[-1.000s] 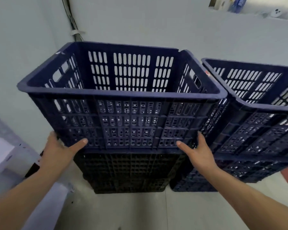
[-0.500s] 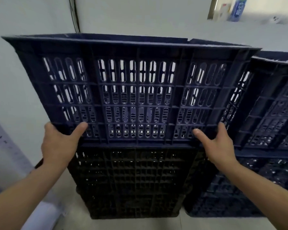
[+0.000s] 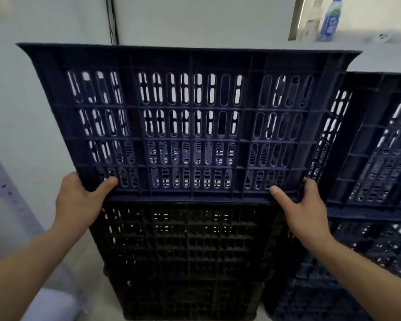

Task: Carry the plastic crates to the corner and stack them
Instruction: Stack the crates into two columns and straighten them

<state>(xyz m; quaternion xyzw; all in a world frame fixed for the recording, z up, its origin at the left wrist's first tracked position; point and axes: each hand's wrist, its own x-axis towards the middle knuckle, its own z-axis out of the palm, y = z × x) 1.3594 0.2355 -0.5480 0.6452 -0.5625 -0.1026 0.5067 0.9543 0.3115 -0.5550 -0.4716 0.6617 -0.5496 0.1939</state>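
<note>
We see a large dark blue plastic crate (image 3: 188, 126) filling the middle of the view, directly in front of us in a corner of the room. Its front wall is a grid of ribs with rows of upright oval slots, and pale wall shows through them. The rim flares wider than the base. Its bottom edge meets the top of a black crate (image 3: 185, 258) of the same ribbed, slotted build, which stands on the floor.

We count four crates: the blue one, the black one beneath it, and two more blue crates stacked at the right, an upper one (image 3: 375, 144) on a lower one (image 3: 368, 246). The held crate's right side stands just beside that stack; we cannot tell whether they touch. To its left there is bare wall and floor, then a pale shelf unit (image 3: 0, 181) at the frame's edge.

Two hands grasp the blue crate at its lower corners. The left hand (image 3: 79, 202) wraps the left corner, thumb on the front face. The right hand (image 3: 306, 209) wraps the right corner likewise.

One dark cable (image 3: 112, 19) runs down the corner of the walls. Two bottles, one blue (image 3: 331, 19) and one clear (image 3: 313, 19), stand blurred on a ledge at upper right.
</note>
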